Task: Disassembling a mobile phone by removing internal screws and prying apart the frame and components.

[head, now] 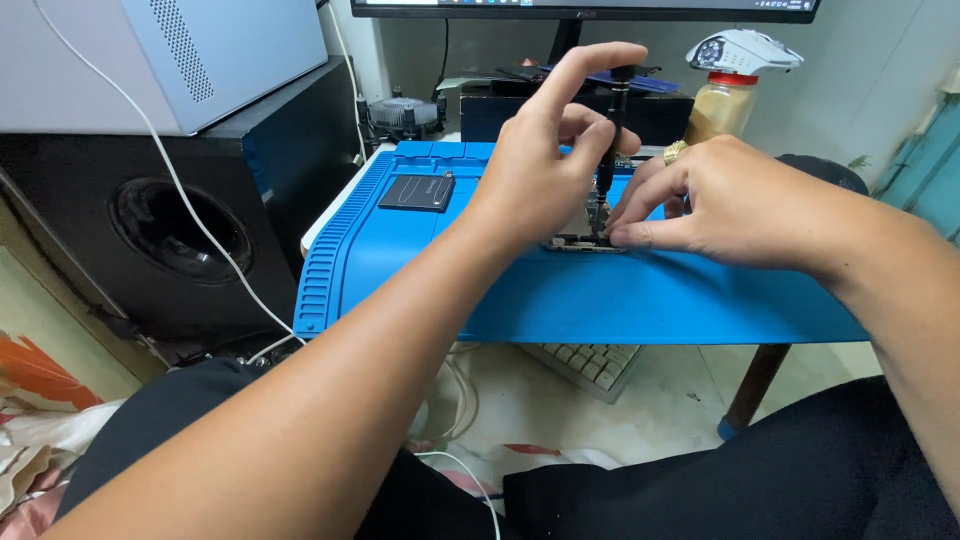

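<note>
Blue mat [600,300], 1 screwdriver [611,135], 2 hands [640,190]

Hands meeting over a small board on the mat

The left hand [545,150] is holding a screwdriver [612,130] upright on the circuit board [585,243], lying on the mat [560,295]; the right hand [720,200] is pressing it from the right; a flat square pad [417,192] is lying left.

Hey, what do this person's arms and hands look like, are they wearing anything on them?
Both forearms are bare, with no sleeves, gloves or watch in view. The right hand wears a chunky gold-coloured ring on one of its fingers. The left hand shows no ring or other jewellery.
</note>
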